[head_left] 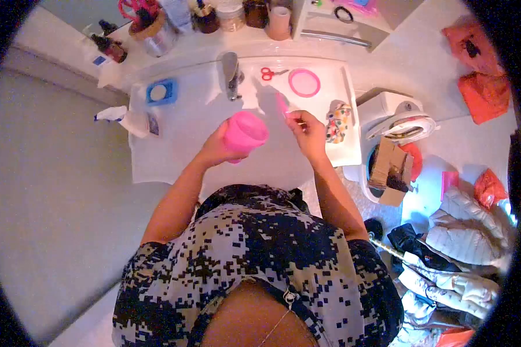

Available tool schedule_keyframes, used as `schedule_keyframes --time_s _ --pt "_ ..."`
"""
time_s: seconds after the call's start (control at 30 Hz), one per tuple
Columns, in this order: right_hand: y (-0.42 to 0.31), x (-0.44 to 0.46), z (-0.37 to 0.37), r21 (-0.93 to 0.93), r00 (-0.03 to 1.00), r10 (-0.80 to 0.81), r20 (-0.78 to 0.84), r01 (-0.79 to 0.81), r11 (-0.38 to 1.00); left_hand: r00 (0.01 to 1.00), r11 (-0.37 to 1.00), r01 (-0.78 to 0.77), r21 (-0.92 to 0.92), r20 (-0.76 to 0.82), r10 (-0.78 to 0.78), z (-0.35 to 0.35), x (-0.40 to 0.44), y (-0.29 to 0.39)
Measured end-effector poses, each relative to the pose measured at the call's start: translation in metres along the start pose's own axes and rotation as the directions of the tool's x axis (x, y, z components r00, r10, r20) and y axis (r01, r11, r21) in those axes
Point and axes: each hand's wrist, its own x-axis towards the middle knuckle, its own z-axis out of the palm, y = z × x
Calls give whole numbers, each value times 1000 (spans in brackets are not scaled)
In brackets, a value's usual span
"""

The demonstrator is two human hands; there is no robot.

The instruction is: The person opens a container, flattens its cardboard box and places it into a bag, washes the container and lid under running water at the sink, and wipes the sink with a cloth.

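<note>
A pink cup (246,133), its open mouth tilted up, is held by my left hand (219,146), the fingers wrapped round its side. My right hand (304,128) pinches a small pink object (282,104), too small to name, to the right of the cup. Both hands are over the white sink (185,156). Behind them, near the faucet (231,75), red scissors (269,74) and a pink ring (304,82) lie on the sink's back ledge. A patterned cloth item (338,122) rests just right of my right hand.
At the left stand a white spray bottle (134,122) and a blue soap dish (162,92). Bottles and a holder (156,37) line the back shelf. To the right are a white appliance (391,113), a cardboard box (391,169) and piled clothes (460,234).
</note>
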Motion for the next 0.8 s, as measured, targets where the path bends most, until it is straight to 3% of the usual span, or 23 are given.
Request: schedule_keyframes --time_s 0.07,0.17,0.27,0.4,0.6,0.8 --pt "-48 -10 -1 74 978 -207 -12 208 975 989 989 -139 -40 -51 137 13 -4 14" --pt "-77 -14 -7 -155 834 -544 92 551 820 956 960 -279 19 -90 279 16 -6 23" --pt "-96 -17 -13 -259 730 -641 239 684 682 904 900 -388 198 -110 414 11 -2 28" --pt "-106 -23 -19 -256 731 -614 299 681 686 859 842 -422 336 -147 490 12 -11 45" --pt "-115 -29 -28 -325 711 -586 389 701 634 816 807 -459 372 -182 548 16 -12 46" --pt "-113 -29 -27 -363 674 -591 443 737 569 760 692 -480 539 -139 635 14 -17 60"
